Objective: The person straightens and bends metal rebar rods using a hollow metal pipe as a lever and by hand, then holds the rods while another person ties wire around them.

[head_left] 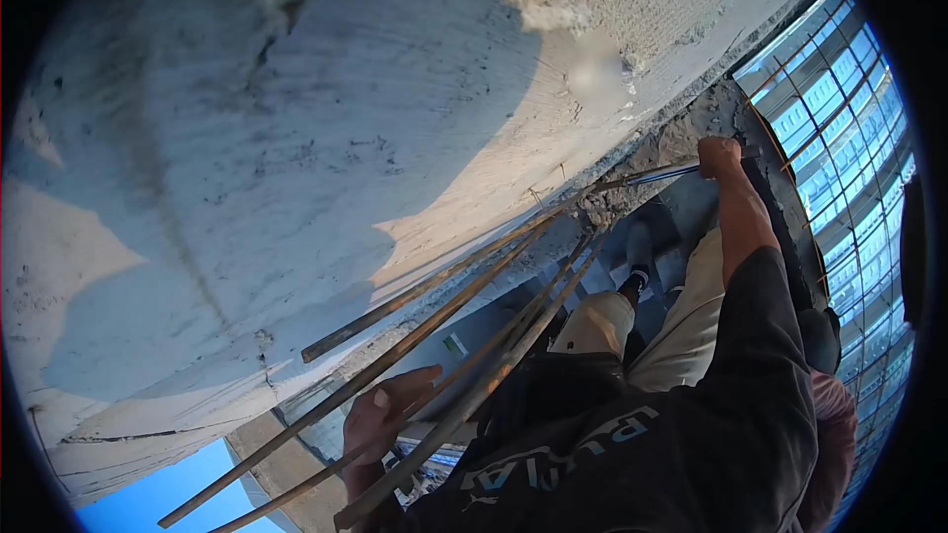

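Observation:
My right hand (719, 156) is closed around a shiny metal bar (664, 174) at the upper right. This bar lies against the rusty steel rods (449, 314) where they meet the broken concrete; whether it is hooked on one is unclear. Several rods fan out from there to the lower left. My left hand (378, 421) is among the rods at the lower left, fingers stretched out and apart. One rod passes in front of part of this hand, and I cannot tell whether they touch.
A rough concrete face (296, 158) fills the upper left. Wire mesh (839, 118) stands at the right, with buildings behind it. Close to my right side is another person's sleeve (829, 434). My legs (681, 326) are beside the broken concrete edge (671, 143).

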A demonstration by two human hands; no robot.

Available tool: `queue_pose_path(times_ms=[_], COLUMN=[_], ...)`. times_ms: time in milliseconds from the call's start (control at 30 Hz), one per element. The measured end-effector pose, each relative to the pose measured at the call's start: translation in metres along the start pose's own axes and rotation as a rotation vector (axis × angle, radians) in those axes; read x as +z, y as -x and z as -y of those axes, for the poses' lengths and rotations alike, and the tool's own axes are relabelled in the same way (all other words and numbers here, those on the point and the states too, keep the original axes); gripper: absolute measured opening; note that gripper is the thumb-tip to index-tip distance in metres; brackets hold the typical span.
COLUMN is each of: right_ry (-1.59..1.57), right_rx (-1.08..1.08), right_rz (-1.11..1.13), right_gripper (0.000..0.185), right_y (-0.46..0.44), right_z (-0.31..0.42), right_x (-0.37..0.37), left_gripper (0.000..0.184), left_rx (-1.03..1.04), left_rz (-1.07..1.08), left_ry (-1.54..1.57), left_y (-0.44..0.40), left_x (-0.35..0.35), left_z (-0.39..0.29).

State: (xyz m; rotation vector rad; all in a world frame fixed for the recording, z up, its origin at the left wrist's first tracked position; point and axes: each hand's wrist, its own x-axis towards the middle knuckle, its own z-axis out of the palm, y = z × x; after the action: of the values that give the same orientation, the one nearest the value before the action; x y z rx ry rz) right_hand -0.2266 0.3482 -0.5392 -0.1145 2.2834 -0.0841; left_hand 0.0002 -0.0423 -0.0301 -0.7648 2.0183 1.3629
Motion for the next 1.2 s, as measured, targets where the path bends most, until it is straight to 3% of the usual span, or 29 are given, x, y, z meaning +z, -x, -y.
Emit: queue_pose_path(times_ms=[33,200,400,533,633,733,767,867,1000,1200], right_ry=[0.001,0.005,0.0,-0.023,-0.025,-0.02,-0.023,0.007,0.045,0.063], right_rx=[-0.003,-0.003,-0.025,0.014,-0.011,-0.002,0.0,0.028,0.053,0.087], right_rz=[-0.001,-0.002,0.02,0.008,-0.004,0.017,0.03,0.01,-0.025,-0.07], right_gripper=[0.021,0.02,0.021,0.022,0.023,0.023,0.024,0.024,0.023,0.021], right_y=[-0.001,0.003,0.006,0.002,0.001,0.001,-0.001,0.004,-0.005,-0.006], right_z=[0.001,0.0,0.0,-0.003,-0.006,-0.003,-0.003,0.001,0.003,0.006], right_x=[0.002,-0.004,-0.008,-0.001,0.006,0.0,0.001,0.001,0.015,0.022], left_gripper=[0.071,0.105,0.112,0.095,0.079,0.067,0.053,0.05,0.047,0.036], left_rx=[0.166,0.188,0.355,0.557,0.69,0.808,0.803,0.936,0.98,0.886], left_rz=[0.22,0.3,0.046,-0.13,-0.136,0.01,-0.058,0.067,0.003,-0.238], left_ry=[0.151,0.411,0.462,0.372,0.396,0.322,0.328,0.275,0.295,0.262], left_y=[0.001,-0.028,-0.042,-0.045,-0.055,-0.069,-0.069,-0.076,-0.074,-0.064], left_x=[-0.001,0.04,0.068,0.072,0.073,0.061,0.068,0.052,0.052,0.059], left_z=[0.0,-0.043,-0.061,-0.052,-0.044,-0.034,-0.036,-0.01,0.003,0.011])
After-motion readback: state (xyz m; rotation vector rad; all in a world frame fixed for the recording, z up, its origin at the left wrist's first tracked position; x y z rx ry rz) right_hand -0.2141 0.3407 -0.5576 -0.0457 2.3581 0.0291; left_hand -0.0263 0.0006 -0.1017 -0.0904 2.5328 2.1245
